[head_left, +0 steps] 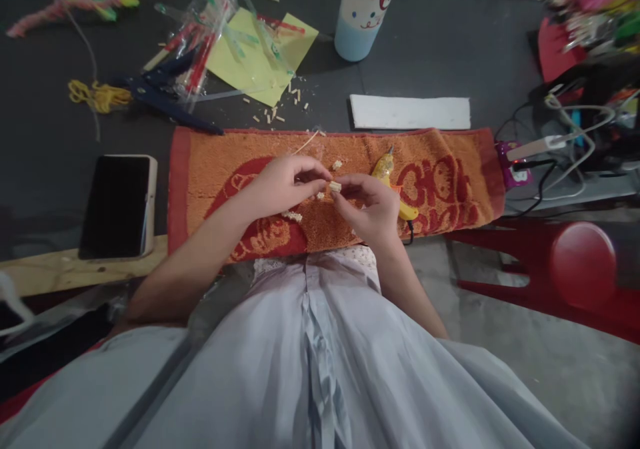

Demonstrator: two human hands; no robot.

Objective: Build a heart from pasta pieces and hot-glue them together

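Note:
Over the orange towel (215, 162), my right hand (373, 206) pinches a small pale bundle of short cut sticks (335, 186) between thumb and fingertips. My left hand (285, 182) meets it from the left, its thumb and forefinger pinched together at the bundle's left end. Whatever lies between those left fingertips is too small to make out. Other little stick clusters lie on the towel, one cluster (337, 164) just beyond the fingers and another cluster (292, 216) below my left wrist. A yellow glue gun (384, 167) rests partly behind my right hand.
Left of the towel lies a phone (117, 206). Beyond are dark blue cutters (160, 92), yellow paper (255, 56) with stick bits, a white strip (410, 112) and a tumbler (363, 19). A power strip (515, 164) with cables sits right; a red chair (530, 262) stands below.

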